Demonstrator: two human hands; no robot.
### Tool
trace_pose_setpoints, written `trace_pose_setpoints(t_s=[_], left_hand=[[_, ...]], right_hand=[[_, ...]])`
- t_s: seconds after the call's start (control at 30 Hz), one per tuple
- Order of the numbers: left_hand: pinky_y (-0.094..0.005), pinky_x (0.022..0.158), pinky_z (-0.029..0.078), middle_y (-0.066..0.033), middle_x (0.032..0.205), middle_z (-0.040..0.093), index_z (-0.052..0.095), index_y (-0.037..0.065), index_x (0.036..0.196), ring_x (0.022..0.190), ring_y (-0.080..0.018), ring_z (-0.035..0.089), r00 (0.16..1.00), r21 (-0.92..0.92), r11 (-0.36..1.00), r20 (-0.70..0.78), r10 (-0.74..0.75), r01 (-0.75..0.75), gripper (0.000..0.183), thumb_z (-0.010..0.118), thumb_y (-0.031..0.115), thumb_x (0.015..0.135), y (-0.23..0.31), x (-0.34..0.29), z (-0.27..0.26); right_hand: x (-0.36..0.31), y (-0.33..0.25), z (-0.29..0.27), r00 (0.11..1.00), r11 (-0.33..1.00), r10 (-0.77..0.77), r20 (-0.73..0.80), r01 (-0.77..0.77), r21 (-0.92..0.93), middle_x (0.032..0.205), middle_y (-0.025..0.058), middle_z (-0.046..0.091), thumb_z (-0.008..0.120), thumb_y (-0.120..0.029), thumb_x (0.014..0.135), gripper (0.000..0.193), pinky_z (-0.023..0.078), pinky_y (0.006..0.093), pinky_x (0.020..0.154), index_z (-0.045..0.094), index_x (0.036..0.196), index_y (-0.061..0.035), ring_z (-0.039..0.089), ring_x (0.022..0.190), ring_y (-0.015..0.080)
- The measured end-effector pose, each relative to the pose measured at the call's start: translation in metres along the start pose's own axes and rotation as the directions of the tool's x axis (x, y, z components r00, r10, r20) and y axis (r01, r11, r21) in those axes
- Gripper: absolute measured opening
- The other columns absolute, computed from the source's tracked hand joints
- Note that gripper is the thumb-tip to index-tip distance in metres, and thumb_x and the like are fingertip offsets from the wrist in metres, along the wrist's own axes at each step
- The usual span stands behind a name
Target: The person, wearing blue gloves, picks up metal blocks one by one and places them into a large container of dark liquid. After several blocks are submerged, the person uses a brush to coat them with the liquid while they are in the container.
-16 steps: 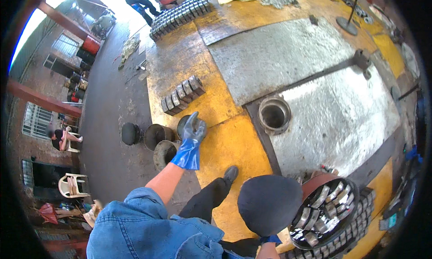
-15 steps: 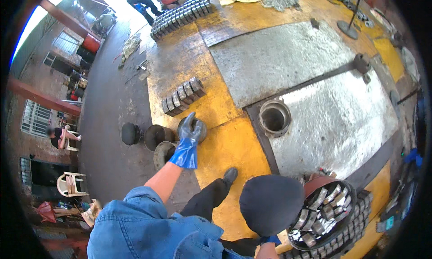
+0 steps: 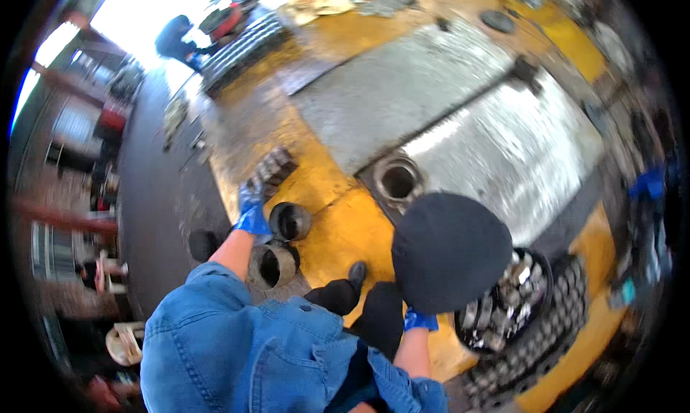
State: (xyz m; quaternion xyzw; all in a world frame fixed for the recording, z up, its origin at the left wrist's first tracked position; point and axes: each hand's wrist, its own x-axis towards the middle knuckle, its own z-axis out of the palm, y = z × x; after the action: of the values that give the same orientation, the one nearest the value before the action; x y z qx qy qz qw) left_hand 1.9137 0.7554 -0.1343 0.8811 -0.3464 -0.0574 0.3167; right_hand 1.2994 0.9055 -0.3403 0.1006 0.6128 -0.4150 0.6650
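- Far left, a dark grey floor (image 3: 154, 197) runs beside a yellow-painted steel platform (image 3: 352, 226); its surface looks worn and gritty, the paint scuffed through to rust in places.
- The left hand (image 3: 251, 201), in a blue rubbery glove, reaches out over the platform edge. Its fingers (image 3: 248, 190) look loosely curled, but blur hides whether they grip anything.
- Just beside that hand stands a short black metal ring (image 3: 290, 220), hollow and upright; a second, greyer steel sleeve (image 3: 272, 263) sits lower, near the denim sleeve (image 3: 215, 319).
- Just beyond the hand lies a row of small square metal blocks (image 3: 272, 170).
- Risk, as I judge it: the ring stands close to the platform edge, so a glancing touch could roll it onto the floor or the black shoe (image 3: 356, 273).
- Centre, a round socket (image 3: 397, 182) is sunk into bright, scratched steel plate (image 3: 503, 140).
- The right hand (image 3: 420, 319), also blue-gloved, is closed on a dark round dome-shaped lid or cap (image 3: 451, 251).
- Right, a round black tub (image 3: 535, 269) holds shiny metal pieces; heavy and loose, they could spill if it is knocked.
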Motion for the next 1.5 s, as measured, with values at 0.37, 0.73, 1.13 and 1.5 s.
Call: trace_pose_setpoints(t_s=[0.37,0.73,1.13,1.5], left_hand=[[-0.0426,0.093,0.048,-0.0184,0.119,0.062,0.057,0.001,0.129,0.108,-0.0304,0.058,0.973,-0.168,0.985,0.218,0.072,-0.035,0.054,0.069,0.030,0.085,0.120,-0.007,0.009],[-0.0469,0.098,0.051,-0.0211,0.128,0.063,0.053,0.013,0.139,0.118,-0.0399,0.060,0.534,0.339,0.413,0.509,0.675,-0.845,0.103,0.086,0.055,0.051,0.245,0.095,0.169],[-0.0442,0.121,0.029,-0.0278,0.147,0.048,0.036,0.004,0.153,0.142,-0.0411,0.040,0.233,0.316,-0.190,0.903,0.360,-0.930,0.107,0.078,0.040,0.062,0.616,0.065,0.454],[-0.0428,0.113,0.040,-0.0272,0.145,0.050,0.046,-0.003,0.144,0.136,-0.0395,0.048,-0.083,-0.026,-0.097,0.759,0.645,-0.995,0.076,0.062,0.050,0.092,0.968,-0.062,0.654]], right_hand=[[-0.038,-0.109,-0.101,0.951,0.852,-0.181,-0.252,0.280,0.443,0.083,0.0107,0.070,0.055,-0.024,0.093,0.026,0.053,0.0385,0.067,0.070,0.099,-0.0033,0.066,0.074,0.0254],[-0.120,-0.130,-0.223,0.816,0.634,-0.172,-0.551,0.520,0.573,0.084,0.0103,0.070,0.055,-0.024,0.094,0.026,0.053,0.0379,0.067,0.070,0.100,-0.0038,0.066,0.075,0.0249],[-0.107,-0.169,-0.119,0.765,0.448,0.100,-0.636,0.536,0.716,0.085,0.0099,0.071,0.054,-0.024,0.094,0.026,0.053,0.0373,0.068,0.071,0.101,-0.0043,0.066,0.076,0.0243],[-0.030,-0.306,-0.024,0.756,0.237,0.167,-0.633,0.592,0.770,0.086,0.0094,0.071,0.054,-0.024,0.095,0.026,0.053,0.0368,0.068,0.071,0.101,-0.0047,0.066,0.076,0.0238]])
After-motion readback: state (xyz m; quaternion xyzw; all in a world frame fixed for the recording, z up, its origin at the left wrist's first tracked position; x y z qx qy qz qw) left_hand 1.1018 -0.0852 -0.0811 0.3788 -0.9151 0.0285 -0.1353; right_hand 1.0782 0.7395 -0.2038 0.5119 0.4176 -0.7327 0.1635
